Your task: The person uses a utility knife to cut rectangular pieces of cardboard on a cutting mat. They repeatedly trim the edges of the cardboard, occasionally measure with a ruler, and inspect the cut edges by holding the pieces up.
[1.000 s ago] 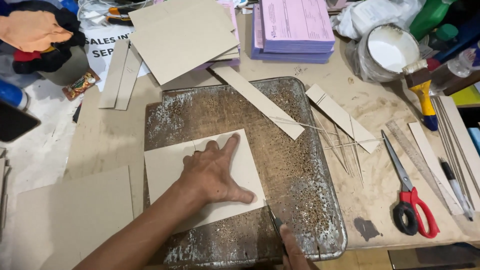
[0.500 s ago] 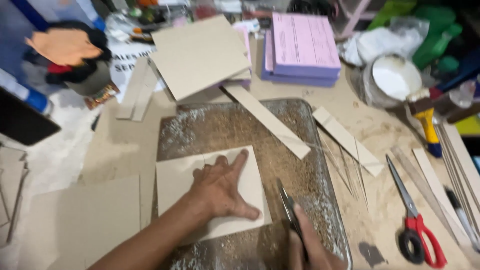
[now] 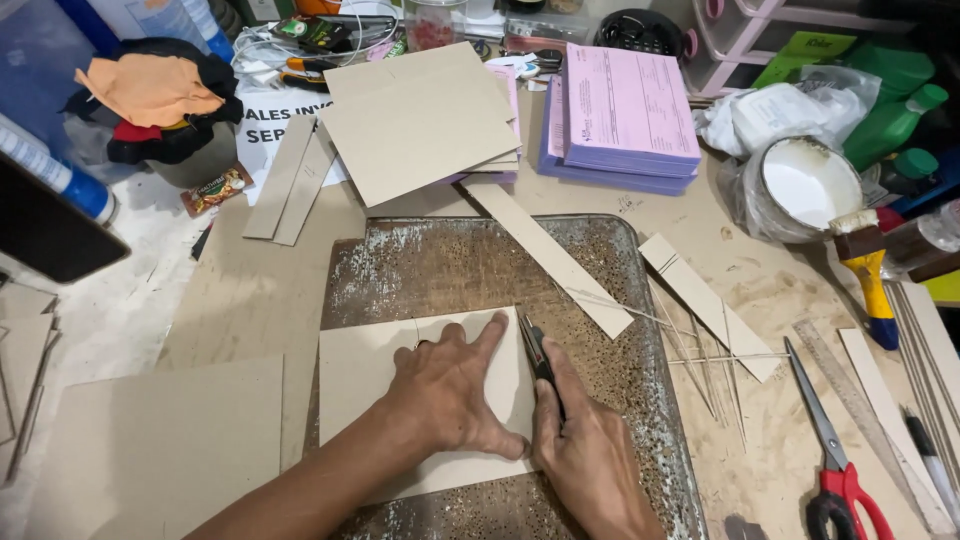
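Knife point(image 3: 538, 352) points away, along card point(image 3: 420, 400) edge | right hand point(image 3: 590, 455) gripping it; blade tip unclear | left hand point(image 3: 455, 395) fingers spread flat on card

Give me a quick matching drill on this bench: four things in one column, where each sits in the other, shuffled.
1. cardboard sheet
2. utility knife
3. scissors
4. pink paper stack

a. far side of bench, beyond metal tray
b. in right hand
d. pinned under left hand
c. right of tray, red handles

Pairs: 1-d, 2-b, 3-c, 4-a
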